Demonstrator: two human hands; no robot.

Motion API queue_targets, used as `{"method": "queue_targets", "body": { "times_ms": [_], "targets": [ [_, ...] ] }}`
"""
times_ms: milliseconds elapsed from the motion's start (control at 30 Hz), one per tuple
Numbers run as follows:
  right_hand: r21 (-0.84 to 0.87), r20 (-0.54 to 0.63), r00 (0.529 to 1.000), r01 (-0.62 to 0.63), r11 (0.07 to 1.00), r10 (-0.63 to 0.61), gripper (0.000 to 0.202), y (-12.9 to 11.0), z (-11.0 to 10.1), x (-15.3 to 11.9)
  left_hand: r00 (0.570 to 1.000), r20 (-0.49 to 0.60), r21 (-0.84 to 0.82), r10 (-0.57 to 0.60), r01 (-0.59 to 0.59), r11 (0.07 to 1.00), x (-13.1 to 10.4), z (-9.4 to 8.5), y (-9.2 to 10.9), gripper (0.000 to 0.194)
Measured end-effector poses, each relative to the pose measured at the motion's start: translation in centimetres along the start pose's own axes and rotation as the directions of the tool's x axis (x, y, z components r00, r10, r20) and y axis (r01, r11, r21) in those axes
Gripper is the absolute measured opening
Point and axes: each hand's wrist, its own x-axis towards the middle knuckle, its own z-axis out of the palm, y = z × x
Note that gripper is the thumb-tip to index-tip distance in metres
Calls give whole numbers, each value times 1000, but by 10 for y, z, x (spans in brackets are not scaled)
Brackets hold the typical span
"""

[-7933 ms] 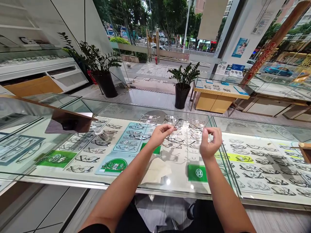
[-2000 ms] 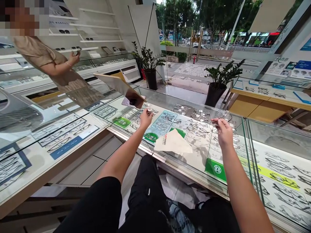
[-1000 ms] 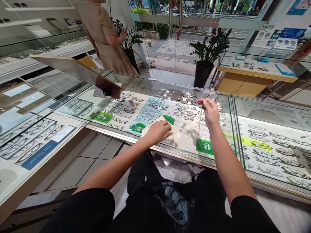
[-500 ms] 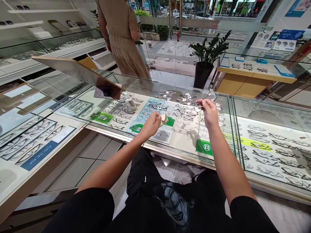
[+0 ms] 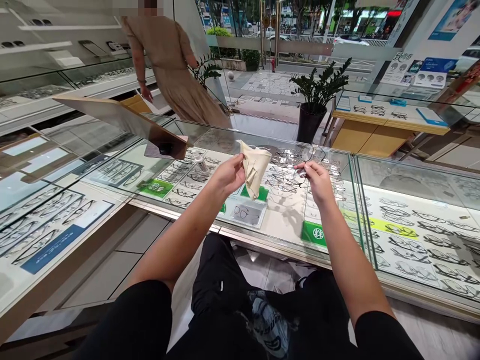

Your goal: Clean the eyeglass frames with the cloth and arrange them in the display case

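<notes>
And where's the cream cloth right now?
In the head view, the cloth is in the left hand, above the glass counter, left of the right hand.

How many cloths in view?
1: the beige cloth, gripped in the left hand, hanging above the glass display case. Another could be hidden from this angle.

Both forearms point(image 5: 183, 232) were stretched toward the far side; the left hand point(image 5: 229, 175) and right hand point(image 5: 320, 184) were kept pinched.

Open air lies between cloth point(image 5: 255, 167) and eyeglasses point(image 5: 314, 153), while a bottle point(image 5: 201, 162) blocks space beside the left hand point(image 5: 230, 173).
</notes>
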Motion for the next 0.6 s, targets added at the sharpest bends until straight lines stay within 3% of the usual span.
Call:
{"method": "queue_targets", "body": {
  "times_ms": [133,267,433,600],
  "targets": [
    [13,54,999,-5,1000,4,27,-6,3,-3,994,108,-12,33,-32,999,14,34,-6,19],
    [25,61,998,-3,1000,2,28,-11,5,-4,976,217,109,-4,-21,994,33,55,-28,31],
    [-7,38,999,-19,1000,19,34,-15,8,-4,939,343,209,11,-88,974,48,61,-63,47],
    [-37,-11,998,-70,997,69,37,-15,10,-3,925,380,206,10,-95,974,47,57,-86,55]
  ]
}}
